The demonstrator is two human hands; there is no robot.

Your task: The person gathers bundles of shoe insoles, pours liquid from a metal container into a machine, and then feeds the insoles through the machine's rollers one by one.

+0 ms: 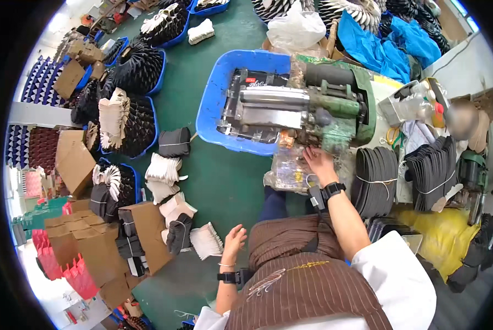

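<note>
A green metal machine with long rollers (364, 104) stands before the person. The right hand (319, 162), fingers loosely spread, is at its near ledge wrapped in clear plastic (287, 175); whether it presses down cannot be told. The left hand (235, 240), fingers half curled, hangs over the green floor (219, 184), well apart from the machine. The rollers reach over a blue plastic tub (209, 107). Tied pale bundles (164, 168) lie near brown cardboard boxes (150, 234); crumpled yellow plastic (444, 228) lies at the right.
</note>
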